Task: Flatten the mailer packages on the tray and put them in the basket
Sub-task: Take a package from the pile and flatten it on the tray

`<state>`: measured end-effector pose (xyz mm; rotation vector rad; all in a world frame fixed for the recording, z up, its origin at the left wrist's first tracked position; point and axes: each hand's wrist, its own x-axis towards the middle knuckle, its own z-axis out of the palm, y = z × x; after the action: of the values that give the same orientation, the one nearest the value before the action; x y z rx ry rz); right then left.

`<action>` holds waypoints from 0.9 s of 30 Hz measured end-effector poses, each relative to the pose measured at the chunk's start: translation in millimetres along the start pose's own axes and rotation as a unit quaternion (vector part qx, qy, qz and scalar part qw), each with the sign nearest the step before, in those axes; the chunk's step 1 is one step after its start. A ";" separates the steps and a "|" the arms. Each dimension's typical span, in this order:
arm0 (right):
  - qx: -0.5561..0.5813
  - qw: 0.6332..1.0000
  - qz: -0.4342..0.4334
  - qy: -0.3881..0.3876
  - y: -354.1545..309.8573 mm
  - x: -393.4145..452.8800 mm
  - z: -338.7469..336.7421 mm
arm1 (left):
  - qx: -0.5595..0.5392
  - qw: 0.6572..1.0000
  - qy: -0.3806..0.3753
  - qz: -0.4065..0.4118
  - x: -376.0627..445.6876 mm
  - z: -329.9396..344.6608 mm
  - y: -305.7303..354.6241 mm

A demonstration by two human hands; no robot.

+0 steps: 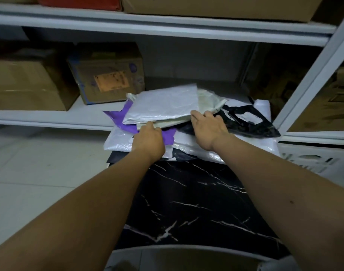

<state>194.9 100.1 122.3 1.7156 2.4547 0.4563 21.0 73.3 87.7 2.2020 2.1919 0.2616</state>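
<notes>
A pile of mailer packages lies at the far end of a black marbled tabletop point(196, 202). On top is a silver-white mailer point(163, 102) over a cream one point(208, 98). Beneath them are a purple mailer point(126, 116), a black mailer with a label point(245, 122) and white mailers point(120, 141). My left hand point(149, 141) grips the near edge of the top mailers, fingers curled under. My right hand point(208, 130) holds their near right corner. The tray is hidden under the pile. A white perforated basket point(311, 161) stands at the right.
White metal shelving point(50, 118) runs behind the pile, holding cardboard boxes point(108, 75) on the left. A shelf upright point(308, 90) stands at the right. Light floor tiles point(40, 173) lie to the left. A grey curved chair back point(186, 255) is at the bottom.
</notes>
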 end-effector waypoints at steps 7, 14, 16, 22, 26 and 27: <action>0.046 0.995 -0.061 0.069 -16.7 -48.6 -33.8 | 0.016 0.999 -0.039 -0.021 -24.8 -28.3 5.1; 0.105 0.986 -0.061 0.114 -23.4 -123.7 -43.6 | 0.028 0.996 -0.089 0.001 -66.8 -37.6 10.2; 0.099 0.984 -0.079 0.124 -28.9 -143.5 -39.3 | 0.034 0.993 -0.114 0.018 -83.4 -30.1 9.6; 0.073 0.982 -0.144 0.096 -69.7 -204.3 -26.9 | 0.097 0.979 -0.173 0.035 -146.9 -10.4 0.0; 0.029 0.975 -0.221 0.006 -114.3 -238.0 -13.1 | 0.123 0.965 -0.228 0.044 -176.4 3.4 -22.1; 0.012 0.972 -0.232 -0.026 -125.0 -246.2 -9.8 | 0.133 0.961 -0.238 0.052 -183.9 6.5 -26.3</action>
<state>167.3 -170.5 73.7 1.0821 2.7076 0.3211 -3.8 -108.7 59.1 2.2013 1.9346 -0.5395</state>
